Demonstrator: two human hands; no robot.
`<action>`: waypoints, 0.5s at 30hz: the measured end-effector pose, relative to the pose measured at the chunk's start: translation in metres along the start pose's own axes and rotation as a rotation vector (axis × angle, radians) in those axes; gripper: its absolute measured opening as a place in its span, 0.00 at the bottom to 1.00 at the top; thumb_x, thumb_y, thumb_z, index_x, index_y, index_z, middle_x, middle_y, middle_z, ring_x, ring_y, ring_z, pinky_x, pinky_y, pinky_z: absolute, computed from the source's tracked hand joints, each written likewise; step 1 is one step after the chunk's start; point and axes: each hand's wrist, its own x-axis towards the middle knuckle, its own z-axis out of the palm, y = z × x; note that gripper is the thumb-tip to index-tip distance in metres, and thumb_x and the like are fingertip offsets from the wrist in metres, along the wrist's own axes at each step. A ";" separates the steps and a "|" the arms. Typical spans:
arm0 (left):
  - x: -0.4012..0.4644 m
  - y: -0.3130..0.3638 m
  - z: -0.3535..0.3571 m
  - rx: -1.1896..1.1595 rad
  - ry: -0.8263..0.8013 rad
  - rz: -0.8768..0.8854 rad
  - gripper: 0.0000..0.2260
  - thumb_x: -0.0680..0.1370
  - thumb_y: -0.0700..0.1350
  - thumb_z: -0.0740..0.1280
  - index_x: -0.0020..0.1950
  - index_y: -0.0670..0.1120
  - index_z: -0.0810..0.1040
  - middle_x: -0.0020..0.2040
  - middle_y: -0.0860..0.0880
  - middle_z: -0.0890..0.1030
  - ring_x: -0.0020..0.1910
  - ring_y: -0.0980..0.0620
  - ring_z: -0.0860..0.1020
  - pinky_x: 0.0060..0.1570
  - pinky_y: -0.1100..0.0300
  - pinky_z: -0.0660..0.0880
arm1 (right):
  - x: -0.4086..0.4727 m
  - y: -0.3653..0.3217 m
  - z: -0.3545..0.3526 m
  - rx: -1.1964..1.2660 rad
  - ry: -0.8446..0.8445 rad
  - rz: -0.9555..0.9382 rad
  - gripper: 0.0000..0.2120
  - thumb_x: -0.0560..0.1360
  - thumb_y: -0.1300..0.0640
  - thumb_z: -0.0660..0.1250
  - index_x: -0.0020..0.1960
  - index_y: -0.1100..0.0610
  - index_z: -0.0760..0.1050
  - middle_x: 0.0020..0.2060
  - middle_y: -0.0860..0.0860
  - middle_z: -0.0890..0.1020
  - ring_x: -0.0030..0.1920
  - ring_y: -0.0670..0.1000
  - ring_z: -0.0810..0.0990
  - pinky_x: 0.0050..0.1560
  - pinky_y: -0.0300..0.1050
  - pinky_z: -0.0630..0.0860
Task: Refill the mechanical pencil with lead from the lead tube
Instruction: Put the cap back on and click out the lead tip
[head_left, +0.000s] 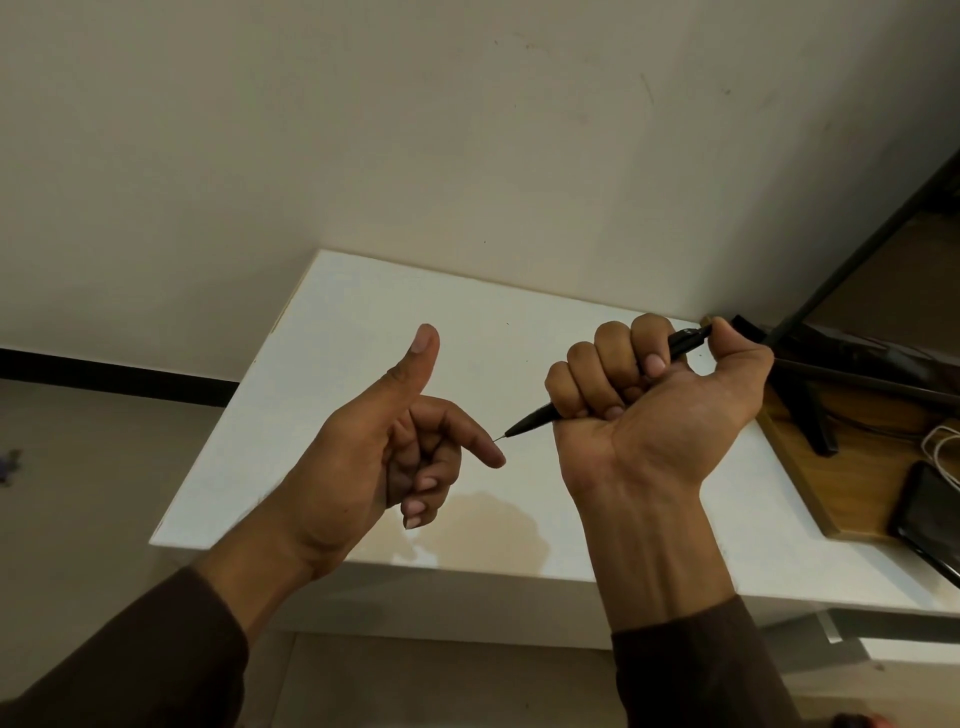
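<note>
My right hand is fisted around a black mechanical pencil, with the thumb resting on its back end. The pencil's tip points left and a thin bit of lead sticks out of it. My left hand holds nothing: thumb up, index finger stretched right so its tip touches the lead, the other fingers curled. Both hands hover above a white table. No lead tube is in view.
A wooden tray lies at the table's right end, with a dark phone and a white cable on it. Black metal frame legs stand at the right. A beige wall runs behind the table.
</note>
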 end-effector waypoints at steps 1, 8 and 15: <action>0.000 0.000 0.000 -0.001 0.000 0.000 0.44 0.73 0.74 0.56 0.46 0.32 0.86 0.25 0.46 0.67 0.24 0.49 0.65 0.28 0.58 0.68 | 0.000 0.000 0.000 0.000 0.001 0.000 0.23 0.77 0.42 0.51 0.29 0.54 0.58 0.21 0.47 0.57 0.21 0.47 0.54 0.24 0.39 0.54; 0.000 0.000 0.000 -0.006 -0.013 0.000 0.44 0.71 0.75 0.57 0.48 0.33 0.86 0.26 0.46 0.66 0.24 0.48 0.64 0.28 0.58 0.68 | -0.001 0.001 0.000 -0.007 0.003 0.004 0.23 0.77 0.42 0.51 0.29 0.54 0.58 0.22 0.47 0.57 0.21 0.47 0.54 0.24 0.39 0.54; 0.000 0.000 0.002 -0.003 -0.023 -0.001 0.44 0.71 0.75 0.57 0.50 0.33 0.86 0.26 0.46 0.66 0.24 0.49 0.64 0.29 0.57 0.68 | -0.001 0.001 0.000 -0.014 0.003 -0.003 0.23 0.78 0.42 0.51 0.29 0.54 0.58 0.21 0.47 0.57 0.21 0.47 0.54 0.24 0.39 0.54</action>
